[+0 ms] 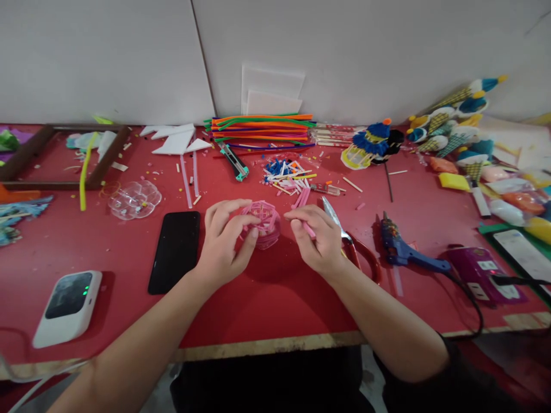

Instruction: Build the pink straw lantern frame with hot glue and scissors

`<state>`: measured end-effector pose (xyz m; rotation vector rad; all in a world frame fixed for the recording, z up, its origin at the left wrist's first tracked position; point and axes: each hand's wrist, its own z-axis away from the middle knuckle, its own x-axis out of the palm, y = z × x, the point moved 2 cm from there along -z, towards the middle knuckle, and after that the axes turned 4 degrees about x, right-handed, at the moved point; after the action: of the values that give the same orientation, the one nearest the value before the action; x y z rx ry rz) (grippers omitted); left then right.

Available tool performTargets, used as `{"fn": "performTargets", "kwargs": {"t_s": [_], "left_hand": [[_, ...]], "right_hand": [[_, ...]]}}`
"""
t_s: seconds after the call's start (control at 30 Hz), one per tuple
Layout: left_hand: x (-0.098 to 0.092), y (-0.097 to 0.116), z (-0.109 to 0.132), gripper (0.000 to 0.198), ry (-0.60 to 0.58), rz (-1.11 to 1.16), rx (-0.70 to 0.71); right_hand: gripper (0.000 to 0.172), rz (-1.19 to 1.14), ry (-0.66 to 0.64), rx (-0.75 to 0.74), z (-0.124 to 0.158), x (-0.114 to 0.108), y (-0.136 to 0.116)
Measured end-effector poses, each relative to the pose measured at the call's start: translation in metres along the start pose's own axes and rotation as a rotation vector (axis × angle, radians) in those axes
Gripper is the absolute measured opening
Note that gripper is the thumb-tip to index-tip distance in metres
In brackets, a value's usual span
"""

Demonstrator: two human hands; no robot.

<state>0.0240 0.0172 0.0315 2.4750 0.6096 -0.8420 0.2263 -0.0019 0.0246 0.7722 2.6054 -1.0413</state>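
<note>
My left hand [224,244] grips the left rim of a small round pink basket-like piece [269,234], built from short pink sticks on a clear-looking base, standing on the red table [258,310]. My right hand [319,241] is just to the right of it, fingers pinched, with a short pink stick [309,230] showing between them. The fingertips of this hand are apart from the basket-like piece. Beyond lie more pink sticks [302,197] beside a pile of white and coloured sticks [286,175]. Scissors [361,252] with red handles rest beside my right wrist.
Left of my hands are a black phone [174,252], a white device [69,307] and a clear flower-shaped palette [135,199]. Behind lie a utility knife [235,162] and pipe cleaners [262,127]. To the right are a blue glue gun [408,252] and a purple power block [484,275].
</note>
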Motion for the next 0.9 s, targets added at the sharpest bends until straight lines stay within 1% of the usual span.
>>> {"fn": "performTargets", "kwargs": {"t_s": [0.07,0.13,0.23,0.33,0.43,0.63,0.73,0.9], "left_hand": [[0.0007,0.0000,-0.0002,0.013,-0.022,0.033,0.014],[0.0008,0.0006,-0.0003,0.011,-0.038,0.058,0.029],[0.0002,0.0012,-0.0001,0.013,-0.042,0.075,0.039],[0.0002,0.0003,0.0004,0.015,-0.051,0.093,0.042],[0.0006,-0.0015,0.0009,0.014,-0.060,0.085,0.049],[0.0021,-0.0034,0.0016,0.012,-0.030,0.053,0.049],[0.0021,-0.0037,0.0018,0.013,-0.025,0.063,0.033],[0.0001,-0.0026,0.0016,0.013,-0.071,0.101,0.025]], "right_hand": [[0.019,-0.008,-0.011,0.015,0.0006,-0.0004,0.0001],[0.026,-0.017,-0.036,0.013,0.0009,-0.0007,0.0007],[0.034,-0.036,-0.085,-0.056,-0.0001,-0.0009,0.0002],[0.034,-0.034,-0.131,-0.117,-0.0021,0.0002,-0.0017],[0.033,-0.027,-0.167,-0.138,-0.0033,0.0023,-0.0029],[0.028,-0.011,-0.160,-0.164,-0.0025,0.0027,-0.0019],[0.028,-0.011,-0.136,-0.185,-0.0008,0.0032,-0.0016],[0.032,-0.018,-0.102,-0.231,0.0026,0.0049,-0.0008]]}}
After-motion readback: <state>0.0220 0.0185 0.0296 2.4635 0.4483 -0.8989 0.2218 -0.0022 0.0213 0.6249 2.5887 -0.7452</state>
